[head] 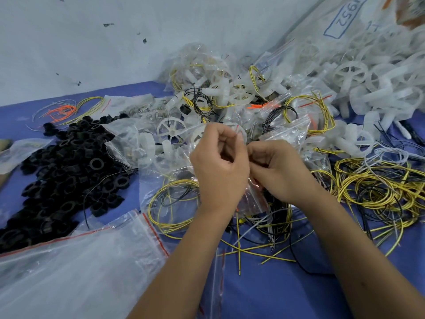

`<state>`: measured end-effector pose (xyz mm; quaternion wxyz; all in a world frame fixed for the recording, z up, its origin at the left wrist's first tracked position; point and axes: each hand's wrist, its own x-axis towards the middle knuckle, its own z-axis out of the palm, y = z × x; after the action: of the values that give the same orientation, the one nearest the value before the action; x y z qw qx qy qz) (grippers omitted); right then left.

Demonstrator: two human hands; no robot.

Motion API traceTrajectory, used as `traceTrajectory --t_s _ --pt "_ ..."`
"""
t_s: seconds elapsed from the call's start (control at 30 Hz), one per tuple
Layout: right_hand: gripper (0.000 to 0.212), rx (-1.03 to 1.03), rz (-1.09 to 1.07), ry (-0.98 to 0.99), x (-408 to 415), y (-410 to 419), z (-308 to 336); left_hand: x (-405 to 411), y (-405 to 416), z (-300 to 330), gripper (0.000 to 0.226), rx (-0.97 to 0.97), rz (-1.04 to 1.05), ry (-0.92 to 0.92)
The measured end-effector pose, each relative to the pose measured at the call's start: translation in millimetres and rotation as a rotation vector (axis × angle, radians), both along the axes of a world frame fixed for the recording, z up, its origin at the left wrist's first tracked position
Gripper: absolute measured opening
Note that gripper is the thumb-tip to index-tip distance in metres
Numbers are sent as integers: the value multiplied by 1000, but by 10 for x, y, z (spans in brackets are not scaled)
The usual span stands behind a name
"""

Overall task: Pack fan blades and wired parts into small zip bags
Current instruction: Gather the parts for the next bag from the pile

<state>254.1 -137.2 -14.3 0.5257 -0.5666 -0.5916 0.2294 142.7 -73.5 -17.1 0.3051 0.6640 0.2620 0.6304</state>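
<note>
A small zip bag point(251, 199) hangs between both hands above the blue surface point(276, 291); the left hand point(219, 166) and right hand point(279, 171) each have their grip pinching its top edge, amid piled wires point(377, 187).

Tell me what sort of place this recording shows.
Probably a small parts-packing bench in a workshop: a blue table against a scuffed wall, heaped with black rings, white fan blades and yellow wire coils, while both hands hold a small zip bag.
</note>
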Motion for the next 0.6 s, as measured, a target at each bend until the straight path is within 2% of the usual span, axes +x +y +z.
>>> traceTrajectory --t_s 0.17,0.27,0.37,0.47,0.6 --pt "36 39 140 -31 -12 -69 110 96 -210 143 14 193 -89 149" --pt "34 5 149 -67 -35 -153 131 144 -326 183 15 279 -96 173" --pt "30 -25 150 -6 -39 -196 127 148 -351 199 15 274 -88 172" --pt "41 -99 181 -16 -61 -180 139 122 -308 199 15 244 -60 158" --pt "39 -160 186 66 -97 -153 151 94 -242 186 14 197 -45 147"
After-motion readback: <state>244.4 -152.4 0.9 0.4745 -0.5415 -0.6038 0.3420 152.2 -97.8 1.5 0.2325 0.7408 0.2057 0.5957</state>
